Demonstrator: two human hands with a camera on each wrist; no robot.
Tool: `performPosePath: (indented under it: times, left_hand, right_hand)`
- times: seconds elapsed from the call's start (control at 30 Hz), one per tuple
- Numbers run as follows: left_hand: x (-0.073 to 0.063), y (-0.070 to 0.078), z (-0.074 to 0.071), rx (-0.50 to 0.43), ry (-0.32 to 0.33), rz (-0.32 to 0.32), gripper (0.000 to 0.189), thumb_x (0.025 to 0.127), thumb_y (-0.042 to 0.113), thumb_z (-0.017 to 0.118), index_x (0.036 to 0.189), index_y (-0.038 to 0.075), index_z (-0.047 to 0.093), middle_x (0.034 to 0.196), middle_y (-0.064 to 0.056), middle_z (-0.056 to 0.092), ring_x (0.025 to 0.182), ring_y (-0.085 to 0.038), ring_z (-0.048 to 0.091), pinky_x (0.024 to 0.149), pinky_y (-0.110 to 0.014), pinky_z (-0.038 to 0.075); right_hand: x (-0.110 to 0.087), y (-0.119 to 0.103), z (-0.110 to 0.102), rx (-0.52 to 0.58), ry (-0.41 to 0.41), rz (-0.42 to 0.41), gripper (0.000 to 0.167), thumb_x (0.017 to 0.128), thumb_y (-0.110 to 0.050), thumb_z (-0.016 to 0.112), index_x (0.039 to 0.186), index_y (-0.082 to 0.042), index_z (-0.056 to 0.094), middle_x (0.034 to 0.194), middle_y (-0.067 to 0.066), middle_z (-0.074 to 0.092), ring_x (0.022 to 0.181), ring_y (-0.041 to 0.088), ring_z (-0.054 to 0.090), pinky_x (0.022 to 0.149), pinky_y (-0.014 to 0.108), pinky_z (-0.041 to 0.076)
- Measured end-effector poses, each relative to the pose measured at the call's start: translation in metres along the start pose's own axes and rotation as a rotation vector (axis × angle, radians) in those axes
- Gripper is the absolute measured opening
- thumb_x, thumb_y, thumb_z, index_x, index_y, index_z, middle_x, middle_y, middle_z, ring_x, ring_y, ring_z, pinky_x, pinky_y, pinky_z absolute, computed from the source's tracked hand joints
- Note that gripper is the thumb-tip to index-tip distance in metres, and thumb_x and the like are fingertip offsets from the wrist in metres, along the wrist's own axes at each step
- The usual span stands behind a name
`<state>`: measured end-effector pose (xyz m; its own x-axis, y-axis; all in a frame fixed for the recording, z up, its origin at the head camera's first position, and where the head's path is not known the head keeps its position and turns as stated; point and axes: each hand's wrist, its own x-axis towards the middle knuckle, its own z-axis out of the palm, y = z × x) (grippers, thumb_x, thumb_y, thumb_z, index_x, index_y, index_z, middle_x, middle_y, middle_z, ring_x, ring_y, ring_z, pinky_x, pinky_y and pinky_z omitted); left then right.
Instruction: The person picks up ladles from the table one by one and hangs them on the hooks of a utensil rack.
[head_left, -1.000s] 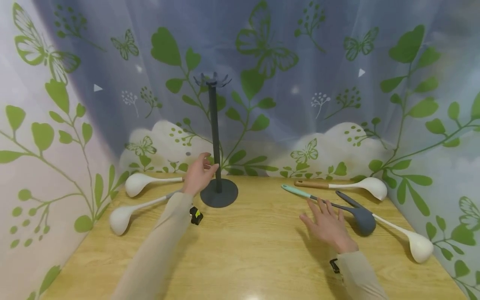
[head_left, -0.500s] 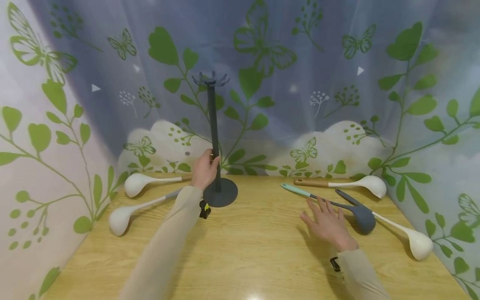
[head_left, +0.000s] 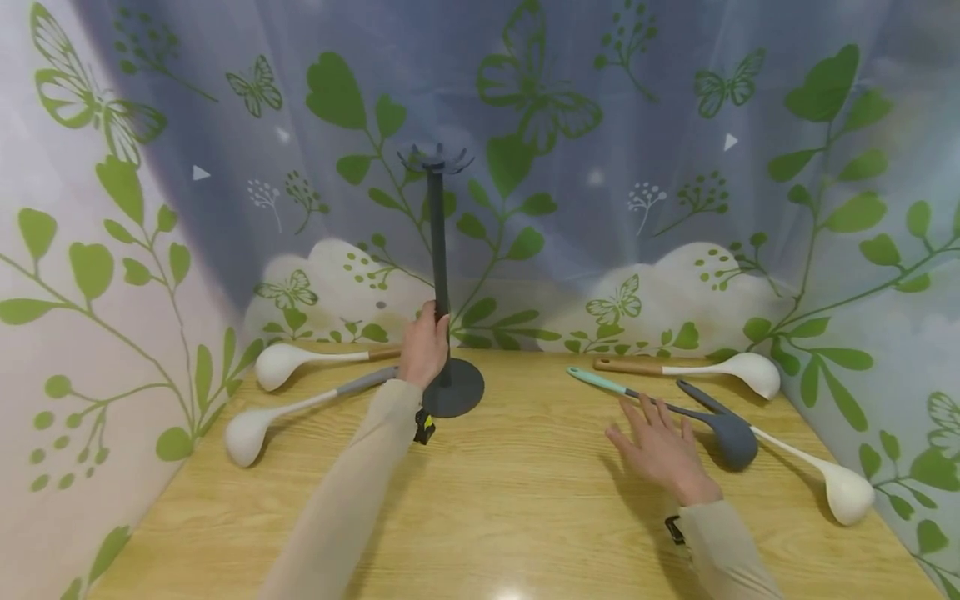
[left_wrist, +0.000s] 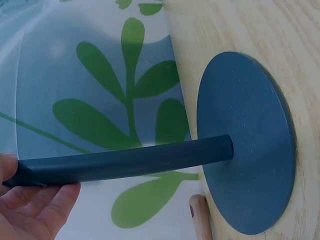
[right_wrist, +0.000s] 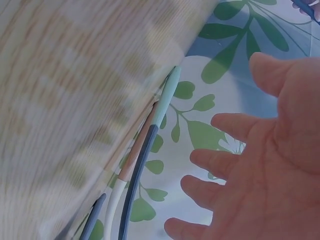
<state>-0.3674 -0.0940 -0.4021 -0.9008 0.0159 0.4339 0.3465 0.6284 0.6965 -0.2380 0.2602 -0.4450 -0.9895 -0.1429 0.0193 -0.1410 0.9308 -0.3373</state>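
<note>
My left hand [head_left: 423,346] grips the lower pole of a dark grey utensil stand [head_left: 438,242], which has a ring of hooks at its top and stands upright. In the left wrist view, fingers [left_wrist: 59,207] and thumb lie on either side of the pole above its round base [left_wrist: 260,190]. Fingers spread, my right hand [head_left: 663,454] holds nothing and hovers over the table beside a dark ladle [head_left: 731,442] with a mint handle. The right wrist view shows the palm and that mint handle [right_wrist: 170,85] apart from it.
On the right lie a white ladle [head_left: 750,375] with a wooden handle and a white ladle [head_left: 847,493] crossed by the dark one. Left of the stand lie a wooden-handled white ladle [head_left: 281,365] and a grey-handled one [head_left: 247,435]. A patterned curtain [head_left: 540,250] backs the table.
My left hand has moved right to the stand's pole, and its fingers have wrapped round it. The right hand and the ladles have stayed in place.
</note>
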Motion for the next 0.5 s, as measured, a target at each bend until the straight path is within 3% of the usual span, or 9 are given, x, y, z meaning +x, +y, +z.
performPosePath:
  times: [0.37, 0.5]
  left_hand:
    - [-0.015, 0.014, 0.005, 0.035, 0.003, 0.065, 0.029, 0.107, 0.023, 0.043, 0.123, 0.001, 0.053, 0.073, -0.011, 0.060, 0.050, -0.019, 0.052, 0.047, -0.030, 0.041]
    - [-0.022, 0.020, 0.009, 0.022, -0.027, 0.091, 0.029, 0.107, 0.023, 0.044, 0.121, 0.001, 0.053, 0.069, -0.009, 0.059, 0.047, -0.017, 0.050, 0.045, -0.030, 0.040]
  right_hand:
    - [0.001, -0.002, 0.000, -0.004, 0.011, 0.005, 0.073, 0.102, -0.055, 0.038, 0.156, -0.007, 0.026, 0.160, 0.030, 0.009, 0.146, 0.051, 0.004, 0.109, 0.075, -0.002]
    - [0.003, 0.001, 0.001, 0.004, 0.009, 0.012, 0.074, 0.102, -0.056, 0.038, 0.156, -0.007, 0.025, 0.160, 0.030, 0.009, 0.146, 0.052, 0.003, 0.109, 0.076, -0.002]
